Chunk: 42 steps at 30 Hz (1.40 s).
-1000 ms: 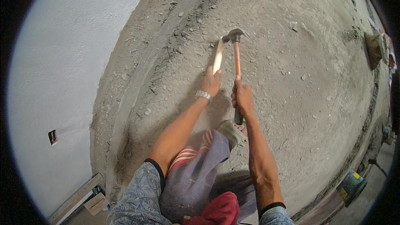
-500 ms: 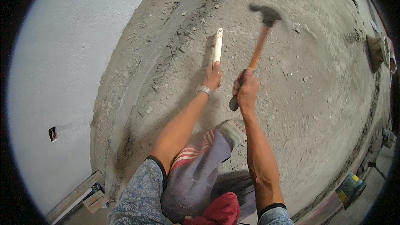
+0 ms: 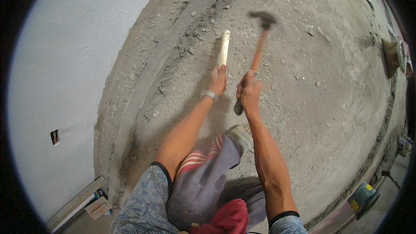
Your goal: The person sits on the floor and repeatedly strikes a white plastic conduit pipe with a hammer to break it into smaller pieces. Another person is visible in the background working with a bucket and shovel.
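My left hand [image 3: 217,81] is closed around the lower part of a pale, narrow bar [image 3: 224,48] with a small round mark at its top end. The bar's lower end is hidden by the hand. To the right, my right hand [image 3: 250,93] grips a claw hammer [image 3: 259,51] by its black grip. Its orange shaft slants up, and the dark head, smeared by motion, shows right of the bar's top and apart from it. Under both hands lies rough grey concrete floor [image 3: 303,117] strewn with chips and dust.
A shallow channel [image 3: 143,78] with broken edges runs along the white wall [image 3: 69,60] at left. The wall has a socket opening [image 3: 55,137]. Boards [image 3: 99,208] lie at lower left. A bucket-like container [image 3: 363,199] is at lower right, a sack-like thing [image 3: 391,58] at far right.
The hammer and my right hand have shifted left, bringing the hammer head nearer the bar. My left hand and the bar have moved only slightly left.
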Each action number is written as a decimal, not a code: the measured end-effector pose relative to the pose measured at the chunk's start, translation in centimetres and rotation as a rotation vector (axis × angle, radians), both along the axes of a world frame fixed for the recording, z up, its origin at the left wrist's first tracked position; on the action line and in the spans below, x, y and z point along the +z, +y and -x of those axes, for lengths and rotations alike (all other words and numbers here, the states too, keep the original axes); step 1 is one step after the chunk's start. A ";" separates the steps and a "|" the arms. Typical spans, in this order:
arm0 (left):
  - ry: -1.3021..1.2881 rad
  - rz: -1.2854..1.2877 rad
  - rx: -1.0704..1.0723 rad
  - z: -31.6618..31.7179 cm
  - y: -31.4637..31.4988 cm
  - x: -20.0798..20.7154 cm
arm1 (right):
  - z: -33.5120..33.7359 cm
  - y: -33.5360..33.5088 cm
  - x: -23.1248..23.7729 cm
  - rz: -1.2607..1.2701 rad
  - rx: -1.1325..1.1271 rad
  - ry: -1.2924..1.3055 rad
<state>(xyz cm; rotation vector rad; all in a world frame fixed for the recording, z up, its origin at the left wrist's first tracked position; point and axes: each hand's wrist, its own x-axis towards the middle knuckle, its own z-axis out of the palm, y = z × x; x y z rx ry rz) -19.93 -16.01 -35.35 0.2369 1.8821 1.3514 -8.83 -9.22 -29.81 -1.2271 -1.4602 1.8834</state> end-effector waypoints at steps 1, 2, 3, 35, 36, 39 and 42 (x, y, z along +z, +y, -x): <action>0.062 0.026 -0.011 0.3 -0.1 -1.0 | 0.2 0.5 -1.0 0.076 0.113 -0.153; 0.125 0.052 -0.024 0.5 -0.4 -2.0 | 0.1 1.0 -1.9 0.151 0.225 -0.305; 0.173 0.082 -0.032 0.6 -1.3 -3.2 | -0.1 1.4 -0.5 0.272 0.188 -0.286; -0.253 -0.084 -0.023 -0.6 1.5 0.4 | -0.7 0.9 4.1 -0.130 -0.133 0.177; -0.238 -0.090 -0.031 -0.6 1.6 0.4 | -0.9 1.0 2.4 -0.070 -0.038 0.026; -0.221 -0.085 -0.027 -0.9 1.2 0.4 | -1.5 2.3 1.0 0.083 0.164 -0.330; -0.216 -0.037 0.000 -1.1 0.7 1.4 | -2.0 3.5 3.5 0.144 0.091 -0.243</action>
